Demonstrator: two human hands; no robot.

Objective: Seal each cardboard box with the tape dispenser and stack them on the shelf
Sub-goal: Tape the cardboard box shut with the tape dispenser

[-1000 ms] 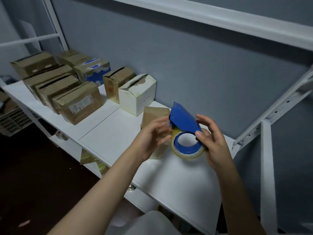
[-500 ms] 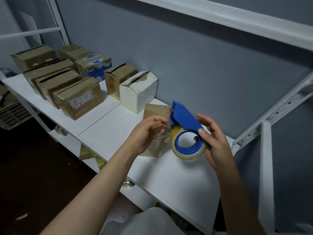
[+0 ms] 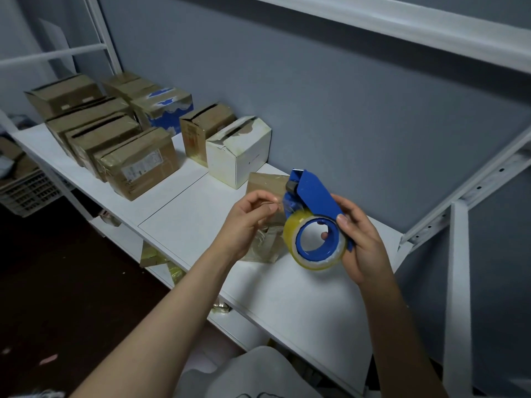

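while right hand [image 3: 362, 242] grips tape dispenser [image 3: 313, 196] | left hand [image 3: 247, 222] pinches tape end [image 3: 281, 207]

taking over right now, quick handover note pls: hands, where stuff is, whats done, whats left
Right hand: grips the dispenser, held up above the shelf.
Left hand: seems to pinch the tape end beside the cutter.
Boxes: the small box stands just behind the hands. The white box and the brown boxes sit further left on the same shelf.
Done: nothing visibly stacked. The white box's top flaps gape.
Left: draw out tape, seal the small box, then the others, then stack.
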